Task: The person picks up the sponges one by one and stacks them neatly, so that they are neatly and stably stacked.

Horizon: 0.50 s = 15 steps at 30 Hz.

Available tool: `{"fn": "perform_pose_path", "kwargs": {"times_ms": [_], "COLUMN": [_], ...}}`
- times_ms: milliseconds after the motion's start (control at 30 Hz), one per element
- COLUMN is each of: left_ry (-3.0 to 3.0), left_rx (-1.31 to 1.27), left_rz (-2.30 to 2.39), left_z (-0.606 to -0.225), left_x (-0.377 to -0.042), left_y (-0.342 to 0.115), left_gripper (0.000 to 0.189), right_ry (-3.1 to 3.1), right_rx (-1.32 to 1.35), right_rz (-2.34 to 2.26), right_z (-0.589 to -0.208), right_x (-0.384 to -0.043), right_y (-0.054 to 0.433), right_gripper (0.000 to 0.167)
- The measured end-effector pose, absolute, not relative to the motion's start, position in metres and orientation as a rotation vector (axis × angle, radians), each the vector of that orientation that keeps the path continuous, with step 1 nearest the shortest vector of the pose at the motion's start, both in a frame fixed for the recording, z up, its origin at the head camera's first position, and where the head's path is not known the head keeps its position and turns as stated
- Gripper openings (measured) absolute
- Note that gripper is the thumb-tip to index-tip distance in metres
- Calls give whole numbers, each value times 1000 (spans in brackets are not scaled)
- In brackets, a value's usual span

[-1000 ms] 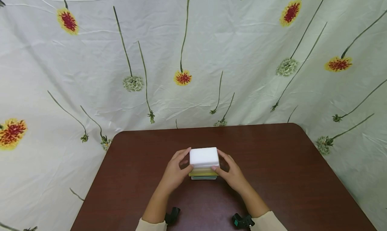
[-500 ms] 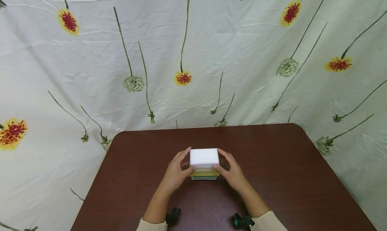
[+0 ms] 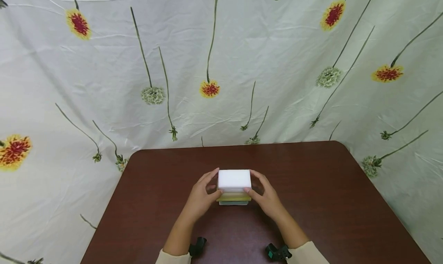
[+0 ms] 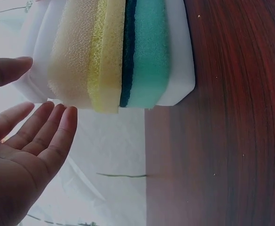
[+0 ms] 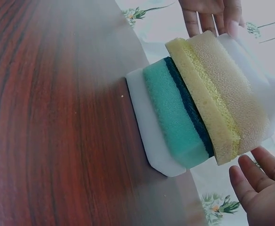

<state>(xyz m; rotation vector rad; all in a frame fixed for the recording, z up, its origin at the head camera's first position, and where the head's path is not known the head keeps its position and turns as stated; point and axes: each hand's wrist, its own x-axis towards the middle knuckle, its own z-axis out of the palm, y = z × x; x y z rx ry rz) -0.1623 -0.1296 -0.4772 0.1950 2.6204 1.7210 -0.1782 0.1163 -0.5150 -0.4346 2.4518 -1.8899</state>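
A stack of sponges stands near the middle of the table. At its bottom lies a white sponge point(image 5: 149, 127), then a green sponge point(image 4: 150, 56) with a dark scouring side facing up. Above it come a yellow sponge point(image 5: 200, 99) and a beige sponge point(image 4: 72, 52). A white sponge point(image 3: 234, 179) tops the pile, its edges lined up roughly with the layers below. My left hand point(image 3: 202, 191) holds this top sponge at its left side, thumb at the front corner and forefinger at the back. Mirroring it, my right hand point(image 3: 263, 193) holds the right side.
The dark reddish-brown table point(image 3: 166, 168) has rounded far corners. A white cloth with printed flowers point(image 3: 187, 114) hangs behind and around it. Black wrist devices point(image 3: 198, 246) sit on both forearms, below light sleeves point(image 3: 308, 253).
The top white sponge has shifted slightly right and nearer to me. My right thumb has moved a little along its front edge; my left hand has stayed almost still.
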Motion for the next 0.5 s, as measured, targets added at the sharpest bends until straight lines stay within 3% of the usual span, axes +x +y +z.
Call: {"fn": "perform_pose_path", "kwargs": {"times_ms": [500], "left_ry": [2619], "left_rx": [169], "left_rz": [1708], "left_z": [-481], "left_x": [-162], "left_y": [-130], "left_gripper": [61], "right_ry": [2440], "right_rx": [-446], "right_rz": [-1881], "right_z": [-516], "right_x": [-179], "right_y": [115], "right_gripper": [59]}}
